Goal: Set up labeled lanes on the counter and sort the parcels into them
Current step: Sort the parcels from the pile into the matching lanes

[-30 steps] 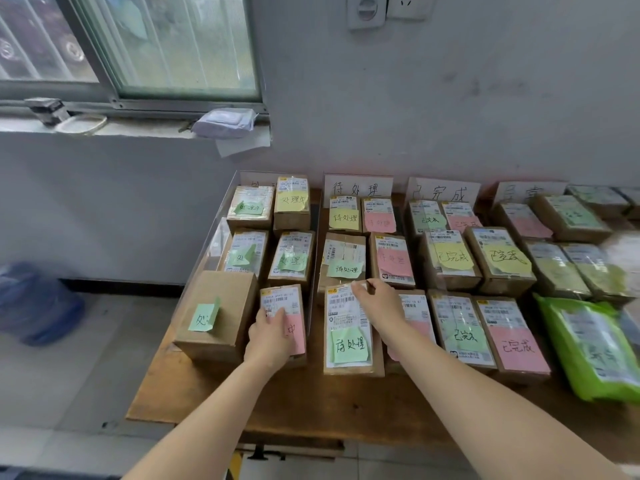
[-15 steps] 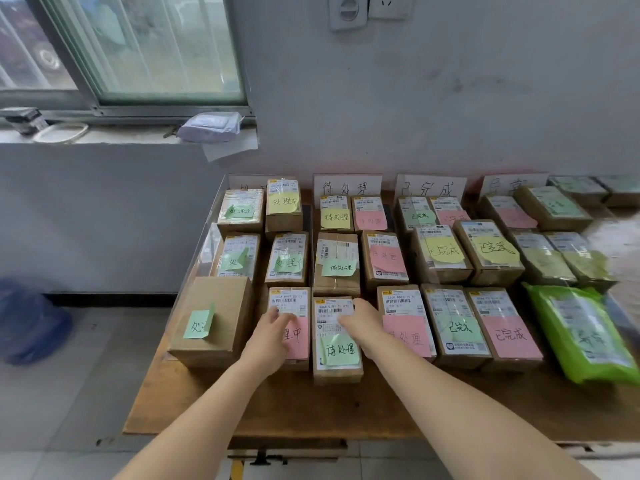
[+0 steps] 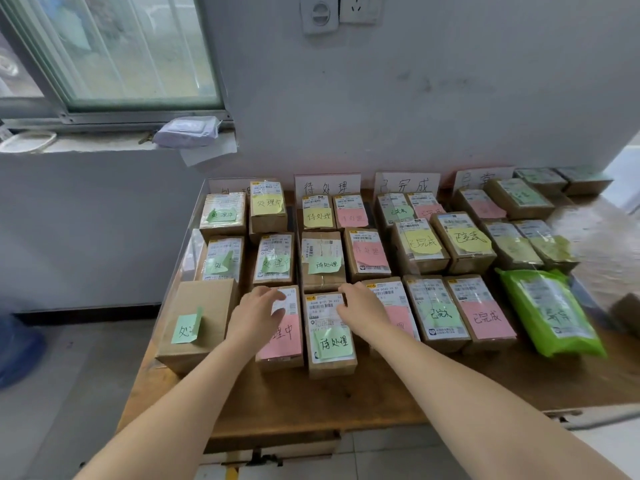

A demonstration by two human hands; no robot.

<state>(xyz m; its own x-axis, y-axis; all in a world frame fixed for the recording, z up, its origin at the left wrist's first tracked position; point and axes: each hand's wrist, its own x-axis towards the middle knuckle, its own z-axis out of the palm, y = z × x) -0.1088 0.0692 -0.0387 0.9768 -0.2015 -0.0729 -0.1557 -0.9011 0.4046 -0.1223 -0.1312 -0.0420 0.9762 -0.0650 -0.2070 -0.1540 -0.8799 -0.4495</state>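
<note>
Several brown parcels with coloured sticky notes lie in lanes on the wooden counter (image 3: 311, 403). White label cards (image 3: 327, 185) stand against the wall behind the lanes. In the front row, my left hand (image 3: 258, 313) rests flat on a pink-note parcel (image 3: 282, 336). Beside it lies a green-note parcel (image 3: 329, 336). My right hand (image 3: 360, 306) lies with relaxed fingers at that parcel's far right corner, over the neighbouring pink-note parcel (image 3: 398, 313). Neither hand grips anything.
A plain large box (image 3: 197, 320) with a green note sits at the front left, beside a clear panel (image 3: 180, 268) along the counter's left edge. A green plastic mailer (image 3: 550, 313) lies front right. A blue jug (image 3: 17, 351) stands on the floor at left.
My right hand has drawn back from the far end of the green-note parcel to its right corner. My left hand stays on the pink-note parcel. The view has shifted right.
</note>
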